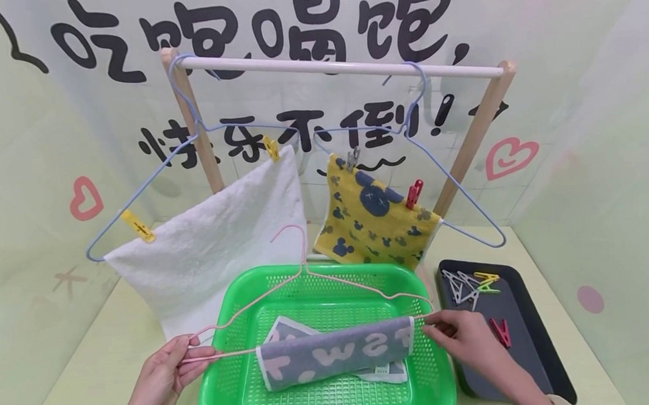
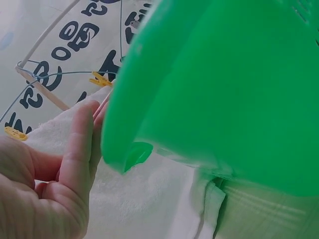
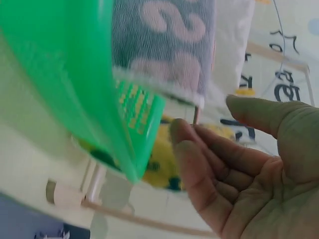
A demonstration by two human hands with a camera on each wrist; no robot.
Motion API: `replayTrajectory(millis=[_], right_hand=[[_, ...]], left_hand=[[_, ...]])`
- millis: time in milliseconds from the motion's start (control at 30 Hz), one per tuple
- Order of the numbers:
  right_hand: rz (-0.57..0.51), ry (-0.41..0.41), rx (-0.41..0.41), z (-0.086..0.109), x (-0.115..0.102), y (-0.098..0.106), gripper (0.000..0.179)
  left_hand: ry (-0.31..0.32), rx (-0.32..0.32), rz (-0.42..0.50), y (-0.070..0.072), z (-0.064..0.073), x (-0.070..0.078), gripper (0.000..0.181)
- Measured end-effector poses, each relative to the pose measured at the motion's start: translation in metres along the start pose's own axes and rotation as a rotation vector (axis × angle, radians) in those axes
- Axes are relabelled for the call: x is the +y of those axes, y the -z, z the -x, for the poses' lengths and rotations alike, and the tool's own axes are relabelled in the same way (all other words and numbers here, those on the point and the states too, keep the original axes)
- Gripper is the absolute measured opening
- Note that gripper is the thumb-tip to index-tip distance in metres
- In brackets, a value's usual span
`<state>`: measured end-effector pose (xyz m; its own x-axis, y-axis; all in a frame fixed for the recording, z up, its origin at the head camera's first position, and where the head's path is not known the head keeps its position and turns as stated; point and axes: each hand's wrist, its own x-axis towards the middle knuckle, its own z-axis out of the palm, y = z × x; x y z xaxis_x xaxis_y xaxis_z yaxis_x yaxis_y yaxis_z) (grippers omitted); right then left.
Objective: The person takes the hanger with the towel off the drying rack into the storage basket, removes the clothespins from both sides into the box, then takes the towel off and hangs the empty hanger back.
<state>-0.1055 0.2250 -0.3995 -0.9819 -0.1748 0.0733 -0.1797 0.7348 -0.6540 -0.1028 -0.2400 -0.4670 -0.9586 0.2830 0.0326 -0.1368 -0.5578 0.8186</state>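
My left hand (image 1: 165, 373) pinches the left corner of a pink wire hanger (image 1: 356, 280), held in front of me over a green basket (image 1: 207, 380). Folded over the hanger's bottom bar is a grey-purple towel (image 1: 332, 352) with pale pink letters and a white edge. The right hand (image 1: 469, 338) is at the hanger's right corner, its fingertips by the wire just past the towel's edge. In the right wrist view its thumb (image 3: 254, 112) stands apart from the bent fingers (image 3: 194, 169). The left wrist view shows the left fingers beside the basket's rim.
Behind the basket stands a rack with a white rail (image 1: 317, 65) and wooden posts. Two blue hangers (image 1: 144, 190) carry a white towel (image 1: 216, 245) and a yellow patterned towel (image 1: 380, 218), both clipped with clothespins. A dark tray (image 1: 530, 338) with several clothespins (image 1: 463, 287) lies right.
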Motion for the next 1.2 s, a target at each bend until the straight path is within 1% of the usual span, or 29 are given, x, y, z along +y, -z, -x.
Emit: replayTrajectory(millis=[33,100,167,233,333,467,533,600,633,667,733,867,967,1067,1133,1200], right_hand=[[-0.009,0.000,-0.034,-0.001,-0.001,-0.002,0.016],[-0.021,0.009,-0.076,-0.003,-0.002,-0.007,0.022],[-0.040,-0.007,-0.093,-0.005,-0.004,-0.010,0.023],[-0.055,-0.021,-0.086,-0.006,-0.006,-0.012,0.022],[-0.062,-0.046,-0.038,-0.008,-0.010,-0.015,0.016],[-0.077,-0.078,0.066,-0.010,-0.015,-0.020,0.011],[-0.114,-0.087,0.110,-0.010,-0.017,-0.023,0.011],[-0.169,-0.075,0.137,-0.011,-0.018,-0.025,0.013],[-0.192,-0.051,0.140,-0.010,-0.018,-0.026,0.013],[-0.206,-0.008,0.144,-0.010,-0.018,-0.027,0.014],[-0.219,0.101,0.139,-0.009,-0.016,-0.028,0.017],[-0.157,0.381,0.127,-0.009,-0.012,-0.031,0.022],[-0.098,0.538,0.098,-0.011,-0.010,-0.032,0.026],[-0.056,0.647,0.024,-0.012,-0.007,-0.034,0.028],[-0.045,0.691,-0.048,-0.012,-0.006,-0.034,0.028],[-0.040,0.719,-0.120,-0.012,-0.005,-0.035,0.027]], left_hand=[[0.004,0.005,-0.004,-0.001,0.000,0.000,0.035],[0.020,0.018,-0.017,-0.002,0.000,0.000,0.033],[0.038,0.034,-0.032,-0.004,-0.001,0.001,0.032],[0.054,0.051,-0.050,-0.006,-0.002,0.002,0.029],[0.068,0.073,-0.065,-0.007,-0.002,0.003,0.027],[0.079,0.096,-0.066,-0.009,-0.004,0.002,0.028],[0.090,0.115,-0.064,-0.010,-0.004,0.002,0.028],[0.099,0.131,-0.058,-0.011,-0.005,0.003,0.028],[0.104,0.138,-0.054,-0.011,-0.006,0.003,0.029],[0.111,0.145,-0.052,-0.012,-0.006,0.003,0.029],[0.124,0.165,-0.048,-0.013,-0.007,0.004,0.029],[0.167,0.211,-0.032,-0.016,-0.009,0.006,0.028],[0.175,0.224,0.004,-0.017,-0.010,0.007,0.029],[0.155,0.210,0.042,-0.018,-0.009,0.008,0.030],[0.142,0.196,0.057,-0.018,-0.009,0.008,0.030],[0.142,0.191,0.071,-0.018,-0.009,0.009,0.029]])
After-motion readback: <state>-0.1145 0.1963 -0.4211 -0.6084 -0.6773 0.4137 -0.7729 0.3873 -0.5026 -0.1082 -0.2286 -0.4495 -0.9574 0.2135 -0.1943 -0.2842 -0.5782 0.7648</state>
